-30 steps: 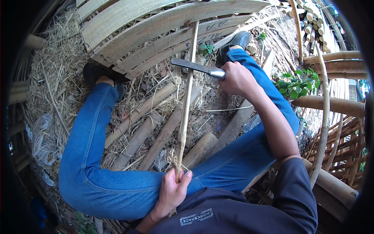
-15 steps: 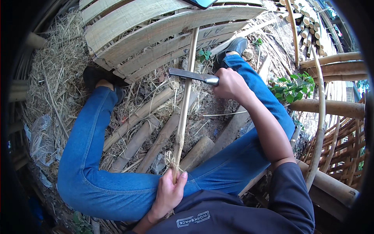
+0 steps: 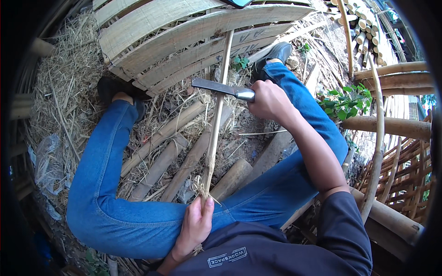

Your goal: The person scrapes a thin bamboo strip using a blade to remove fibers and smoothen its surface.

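A long thin bamboo strip (image 3: 216, 115) runs from my lap up to the slatted bamboo panel (image 3: 184, 37). My left hand (image 3: 195, 225) grips its frayed lower end by my thigh. My right hand (image 3: 269, 99) holds a knife (image 3: 221, 87) by its handle; the flat dark blade points left and lies across the strip about halfway up. I sit with my legs in blue jeans spread to either side of the strip.
Thick bamboo pieces (image 3: 161, 152) lie on straw-covered ground between my legs. Curved bamboo poles (image 3: 377, 133) and woven bamboo frames stand at the right, next to a small green plant (image 3: 347, 101). Cut bamboo ends are stacked at the top right.
The knife in my right hand has slid a little down along the strip, toward me. My left hand keeps its grip on the lower end.
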Available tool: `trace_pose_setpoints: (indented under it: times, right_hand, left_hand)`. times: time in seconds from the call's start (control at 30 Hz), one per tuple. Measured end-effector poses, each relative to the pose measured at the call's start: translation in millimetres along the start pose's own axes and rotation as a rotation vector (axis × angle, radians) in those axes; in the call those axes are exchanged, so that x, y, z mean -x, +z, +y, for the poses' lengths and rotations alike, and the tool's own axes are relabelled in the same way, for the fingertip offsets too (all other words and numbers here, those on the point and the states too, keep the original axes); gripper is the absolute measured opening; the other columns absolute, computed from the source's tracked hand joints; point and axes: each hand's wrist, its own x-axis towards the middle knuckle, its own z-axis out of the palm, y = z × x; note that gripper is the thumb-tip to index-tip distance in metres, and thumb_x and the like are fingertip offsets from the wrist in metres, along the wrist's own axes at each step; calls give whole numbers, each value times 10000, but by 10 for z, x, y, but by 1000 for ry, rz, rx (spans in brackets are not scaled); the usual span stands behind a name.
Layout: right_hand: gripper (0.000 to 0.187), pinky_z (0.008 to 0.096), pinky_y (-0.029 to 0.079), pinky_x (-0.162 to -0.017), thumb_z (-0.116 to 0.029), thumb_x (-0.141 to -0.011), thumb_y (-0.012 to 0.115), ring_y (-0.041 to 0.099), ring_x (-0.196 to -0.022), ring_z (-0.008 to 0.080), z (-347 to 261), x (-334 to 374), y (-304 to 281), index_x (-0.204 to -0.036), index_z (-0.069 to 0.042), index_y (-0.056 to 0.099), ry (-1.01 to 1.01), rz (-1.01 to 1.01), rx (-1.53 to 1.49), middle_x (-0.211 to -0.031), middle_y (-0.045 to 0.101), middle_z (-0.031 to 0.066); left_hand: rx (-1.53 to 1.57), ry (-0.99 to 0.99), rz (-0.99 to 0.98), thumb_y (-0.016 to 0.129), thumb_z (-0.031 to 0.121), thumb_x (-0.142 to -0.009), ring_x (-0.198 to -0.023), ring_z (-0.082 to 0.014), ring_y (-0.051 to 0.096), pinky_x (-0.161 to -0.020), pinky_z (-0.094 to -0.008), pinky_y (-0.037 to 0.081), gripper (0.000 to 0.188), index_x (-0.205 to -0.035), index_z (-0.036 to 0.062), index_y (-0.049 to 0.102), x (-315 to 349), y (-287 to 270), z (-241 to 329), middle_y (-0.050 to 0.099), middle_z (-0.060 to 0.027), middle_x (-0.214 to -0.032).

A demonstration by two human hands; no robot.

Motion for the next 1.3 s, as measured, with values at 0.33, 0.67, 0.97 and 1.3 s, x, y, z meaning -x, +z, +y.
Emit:
trace_pose_setpoints:
  times: [0.33,0.67,0.97,1.3]
  right_hand:
    - [236,482,567,-794,-153,-723,647,696,-812,434,102,-64,49,-857,34,702,-7,59,-27,-843,687,289]
    - [201,479,574,-788,-143,-732,631,702,-794,412,90,-76,71,-851,-10,723,-23,26,-50,-810,692,266]
    - [203,481,569,-780,-139,-742,632,701,-806,419,104,-109,38,-851,17,706,-6,69,5,-805,686,273]
    - [234,480,564,-809,-127,-716,655,698,-832,424,247,-195,75,-885,24,714,69,137,-92,-824,686,285]
  left_hand:
    - [174,-73,-114,435,397,-1075,-508,-23,313,-441,-200,270,319,-942,112,386,22,-33,119,353,52,-644]
    - [426,-155,-186,364,411,-1093,-502,-36,284,-449,-205,264,333,-939,118,397,21,-61,218,332,49,-639]
    - [296,-117,-127,373,414,-1090,-510,-44,345,-457,-217,297,366,-924,90,413,-6,-34,189,374,31,-654]
    - [193,-104,-73,381,409,-1089,-501,-46,358,-440,-217,297,363,-921,89,416,21,6,152,383,23,-652]
